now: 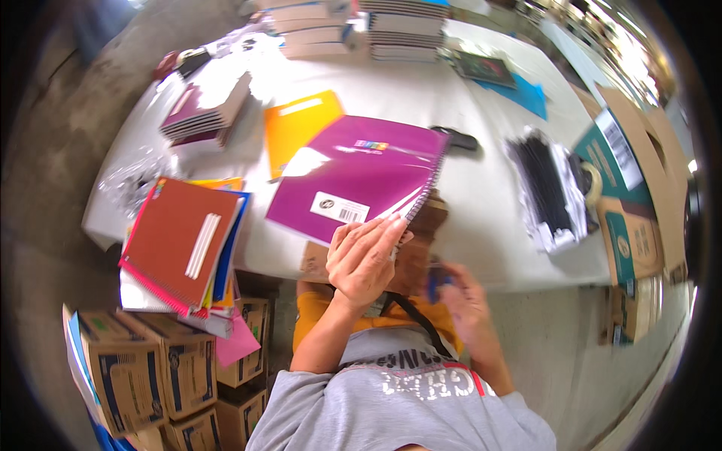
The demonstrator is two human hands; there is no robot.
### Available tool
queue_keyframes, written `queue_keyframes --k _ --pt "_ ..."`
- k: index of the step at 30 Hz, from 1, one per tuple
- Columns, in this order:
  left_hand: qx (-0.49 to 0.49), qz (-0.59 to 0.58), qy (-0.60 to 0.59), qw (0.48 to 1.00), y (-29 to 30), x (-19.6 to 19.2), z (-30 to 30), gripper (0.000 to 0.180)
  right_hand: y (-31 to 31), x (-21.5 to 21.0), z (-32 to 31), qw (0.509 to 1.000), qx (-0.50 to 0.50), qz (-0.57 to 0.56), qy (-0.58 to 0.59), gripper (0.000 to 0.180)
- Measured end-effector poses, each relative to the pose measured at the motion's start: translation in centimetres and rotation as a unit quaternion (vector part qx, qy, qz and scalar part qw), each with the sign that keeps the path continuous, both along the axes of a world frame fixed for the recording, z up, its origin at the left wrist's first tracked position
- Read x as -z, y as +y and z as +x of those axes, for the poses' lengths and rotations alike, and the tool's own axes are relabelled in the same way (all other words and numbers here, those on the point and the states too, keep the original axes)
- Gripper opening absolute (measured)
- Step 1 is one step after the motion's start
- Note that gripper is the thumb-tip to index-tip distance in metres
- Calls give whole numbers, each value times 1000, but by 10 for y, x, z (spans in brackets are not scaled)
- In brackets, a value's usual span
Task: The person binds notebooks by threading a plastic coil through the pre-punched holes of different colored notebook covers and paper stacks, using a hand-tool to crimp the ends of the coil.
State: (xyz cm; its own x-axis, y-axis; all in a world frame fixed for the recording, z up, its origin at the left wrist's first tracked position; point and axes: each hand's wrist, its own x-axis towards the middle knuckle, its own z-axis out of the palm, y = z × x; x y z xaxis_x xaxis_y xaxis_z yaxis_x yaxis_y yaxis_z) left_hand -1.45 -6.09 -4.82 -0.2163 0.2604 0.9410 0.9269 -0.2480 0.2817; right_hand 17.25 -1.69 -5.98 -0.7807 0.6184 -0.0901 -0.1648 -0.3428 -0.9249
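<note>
A purple spiral notebook (376, 169) with a white label lies at a slant before me, its coil along the right edge. My left hand (366, 255) is closed on the notebook's near corner by the coil. Down at the right, near the table's front edge, my right hand (466, 297) is smeared by motion. Something small and blue (438, 279) shows beside its fingers, too blurred to name or to tell whether it is held. Brown cardboard (410, 263) sits below the notebook, partly hidden. A yellow notebook (299, 128) lies just beyond the purple one.
A pile topped by a brown notebook (179, 239) stands at the left. Farther back are stacked maroon notebooks (207, 109) and tall book stacks (406, 34). A bundle of black strips (541, 184) and open cartons (632, 161) are at right; boxes (124, 376) stand below left.
</note>
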Motion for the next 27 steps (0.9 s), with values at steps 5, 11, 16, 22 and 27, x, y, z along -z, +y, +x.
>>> queue_keyframes --k 5,11,16,22,27 --pt "-208 242 -236 918 -33 -64 -60 24 54 0 29 938 193 246 -149 41" --pt "-76 525 -315 787 -110 -67 -110 18 122 8 28 799 176 490 -299 34" --pt "-454 129 -295 831 -155 -20 -112 22 169 39 12 626 168 622 -440 33" --pt "-707 -220 -219 636 -148 -23 -92 33 168 17 -15 544 76 600 -582 40" --pt "-164 -96 -109 976 -35 -40 -80 40 195 -6 -103 881 -28 444 -163 50"
